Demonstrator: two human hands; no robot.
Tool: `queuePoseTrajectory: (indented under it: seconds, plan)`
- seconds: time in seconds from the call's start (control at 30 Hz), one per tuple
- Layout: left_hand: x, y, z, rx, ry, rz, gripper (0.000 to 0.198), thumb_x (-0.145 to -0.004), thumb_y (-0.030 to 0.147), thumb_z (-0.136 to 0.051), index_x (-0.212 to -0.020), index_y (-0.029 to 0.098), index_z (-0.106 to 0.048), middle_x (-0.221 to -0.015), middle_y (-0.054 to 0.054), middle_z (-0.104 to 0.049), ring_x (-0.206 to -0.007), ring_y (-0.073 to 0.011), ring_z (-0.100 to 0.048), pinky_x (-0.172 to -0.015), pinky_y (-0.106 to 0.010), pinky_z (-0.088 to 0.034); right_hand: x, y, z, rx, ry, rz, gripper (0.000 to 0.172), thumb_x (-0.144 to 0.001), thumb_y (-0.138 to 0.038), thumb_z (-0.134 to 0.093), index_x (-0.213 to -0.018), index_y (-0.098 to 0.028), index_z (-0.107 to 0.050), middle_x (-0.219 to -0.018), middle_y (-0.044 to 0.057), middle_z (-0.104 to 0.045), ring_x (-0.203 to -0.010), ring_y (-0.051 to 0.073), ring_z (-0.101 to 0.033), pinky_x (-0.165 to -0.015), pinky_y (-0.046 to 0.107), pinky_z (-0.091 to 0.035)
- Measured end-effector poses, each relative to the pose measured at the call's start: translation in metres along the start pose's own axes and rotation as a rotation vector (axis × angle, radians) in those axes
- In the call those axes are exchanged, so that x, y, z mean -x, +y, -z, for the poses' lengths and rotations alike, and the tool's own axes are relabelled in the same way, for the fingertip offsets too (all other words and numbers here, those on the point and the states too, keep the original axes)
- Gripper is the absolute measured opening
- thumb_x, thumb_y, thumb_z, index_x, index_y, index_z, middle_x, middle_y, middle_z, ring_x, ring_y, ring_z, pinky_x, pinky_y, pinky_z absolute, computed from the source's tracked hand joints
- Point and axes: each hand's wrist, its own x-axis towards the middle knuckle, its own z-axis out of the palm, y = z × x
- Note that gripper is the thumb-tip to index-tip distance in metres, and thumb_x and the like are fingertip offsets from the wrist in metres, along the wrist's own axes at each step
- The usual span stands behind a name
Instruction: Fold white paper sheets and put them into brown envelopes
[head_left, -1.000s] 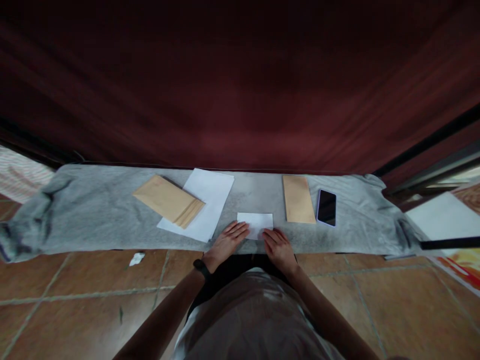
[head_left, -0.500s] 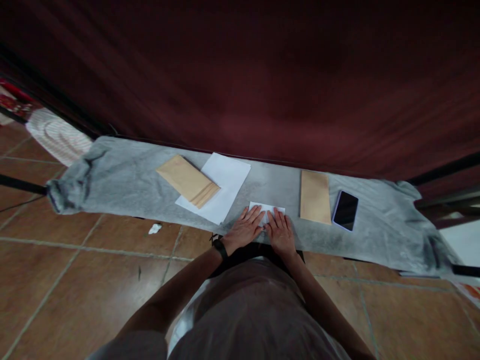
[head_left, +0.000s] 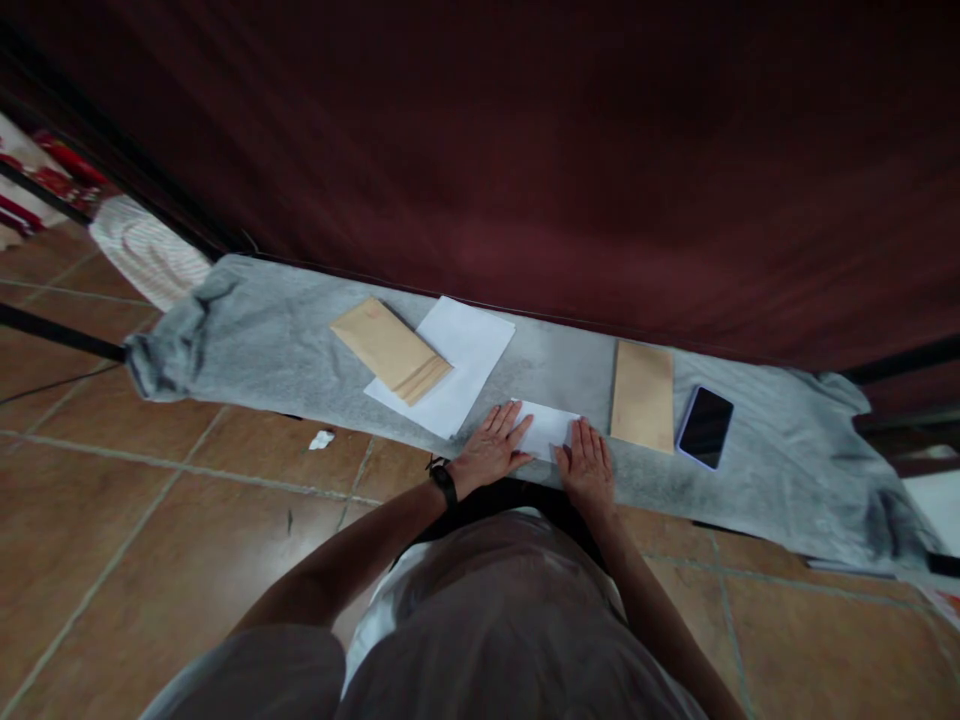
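Note:
A small folded white paper (head_left: pixel 548 428) lies on the grey cloth (head_left: pixel 270 335) right in front of me. My left hand (head_left: pixel 493 447), with a black watch on the wrist, lies flat on the paper's left end, fingers stretched out. My right hand (head_left: pixel 588 463) presses flat on its right end, fingers together and straight. Neither hand grips anything.
To the left, a stack of tan envelopes (head_left: pixel 391 349) rests on white sheets (head_left: pixel 459 367). To the right lie one tan envelope (head_left: pixel 643 395) and a dark phone (head_left: pixel 706 427). A dark red curtain (head_left: pixel 525 150) hangs behind. A scrap of white paper (head_left: pixel 322 439) sits on the tiled floor.
My hands have slid apart along the folded paper, the right one moving to its right end. The view has swung and tilted to the left.

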Motion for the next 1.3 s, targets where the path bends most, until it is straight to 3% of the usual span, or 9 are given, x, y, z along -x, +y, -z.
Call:
queuePoseTrajectory:
  seconds: [0.13,0.33,0.47,0.6,0.77,0.9,1.1,1.2,1.3]
  plan:
    - [0.0,0.002,-0.003,-0.018,0.001,0.025,0.076,-0.098,0.059,-0.049,-0.157,0.014,-0.032,-0.164,-0.024,-0.027,-0.153,-0.0375,-0.022,-0.123,-0.056,-0.019,-0.002,0.001,0.007,-0.038,-0.01,-0.093,0.054,-0.102,-0.039,-0.041,-0.148,-0.01,-0.046,-0.149,0.02,-0.051,-0.135,0.034,-0.045,-0.11,0.051,-0.039]
    - [-0.001,0.004,-0.002,-0.025,-0.011,0.036,0.074,-0.098,0.058,-0.048,-0.156,0.014,-0.034,-0.164,-0.023,-0.028,-0.153,-0.0382,-0.021,-0.122,-0.056,-0.019,-0.019,-0.002,0.015,-0.116,-0.049,-0.267,0.038,-0.096,-0.033,-0.046,-0.126,-0.016,-0.062,-0.12,0.018,-0.063,-0.113,0.032,-0.057,-0.095,0.046,-0.048]
    - [-0.001,0.004,-0.001,-0.032,0.004,0.05,0.073,-0.098,0.058,-0.047,-0.156,0.015,-0.035,-0.164,-0.021,-0.029,-0.153,-0.0368,-0.023,-0.123,-0.055,-0.018,-0.033,0.0,0.012,-0.265,-0.044,-0.361,0.031,-0.094,-0.035,-0.047,-0.113,-0.017,-0.063,-0.104,0.014,-0.067,-0.1,0.028,-0.063,-0.089,0.04,-0.051]
    - [0.0,0.005,-0.001,-0.034,0.021,0.065,0.073,-0.098,0.058,-0.047,-0.157,0.017,-0.034,-0.164,-0.021,-0.03,-0.153,-0.0355,-0.026,-0.124,-0.054,-0.019,-0.04,0.003,0.007,-0.41,-0.074,-0.475,0.035,-0.091,-0.037,-0.049,-0.12,-0.017,-0.058,-0.098,0.01,-0.072,-0.087,0.024,-0.068,-0.078,0.034,-0.053]
    - [-0.001,0.002,-0.001,0.018,0.048,0.075,0.069,-0.1,0.057,-0.042,-0.157,0.018,-0.034,-0.163,-0.016,-0.035,-0.153,-0.0299,-0.027,-0.124,-0.052,-0.021,-0.04,0.005,0.003,-0.331,-0.133,-0.419,0.024,-0.091,-0.035,-0.049,-0.097,-0.021,-0.067,-0.087,0.008,-0.073,-0.08,0.024,-0.069,-0.072,0.033,-0.05]
    - [-0.003,-0.046,0.018,0.094,0.212,0.275,0.063,-0.102,0.047,-0.04,-0.158,0.02,-0.03,-0.163,-0.014,-0.035,-0.154,-0.0295,-0.024,-0.124,-0.054,-0.022,-0.037,0.007,0.002,-0.249,-0.047,-0.345,0.024,-0.091,-0.031,-0.047,-0.097,-0.021,-0.068,-0.09,0.009,-0.072,-0.089,0.025,-0.068,-0.079,0.034,-0.05]
    - [0.02,-0.159,0.066,0.197,0.644,1.036,0.064,-0.092,0.043,-0.064,-0.143,0.01,-0.045,-0.157,-0.027,-0.038,-0.15,-0.0447,-0.026,-0.117,-0.066,-0.026,-0.032,-0.002,-0.001,-0.171,-0.06,-0.355,0.036,-0.093,-0.032,-0.052,-0.124,-0.016,-0.059,-0.106,0.015,-0.069,-0.104,0.032,-0.065,-0.087,0.04,-0.049]
    - [0.035,-0.179,0.076,0.413,0.685,1.202,0.056,-0.08,0.038,-0.078,-0.126,0.017,-0.054,-0.13,-0.019,-0.066,-0.129,-0.0414,-0.055,-0.101,-0.059,-0.046,-0.031,-0.005,-0.002,-0.144,-0.075,-0.371,0.04,-0.093,-0.033,-0.054,-0.129,-0.016,-0.055,-0.11,0.017,-0.067,-0.108,0.033,-0.064,-0.089,0.041,-0.049]
    - [0.04,-0.177,0.076,0.61,0.759,1.223,0.052,-0.073,0.028,-0.083,-0.116,0.018,-0.055,-0.101,-0.01,-0.073,-0.11,-0.0343,-0.066,-0.087,-0.047,-0.054,-0.031,-0.004,-0.004,-0.144,-0.05,-0.356,0.036,-0.093,-0.032,-0.054,-0.126,-0.017,-0.055,-0.108,0.015,-0.067,-0.106,0.033,-0.064,-0.088,0.041,-0.05]
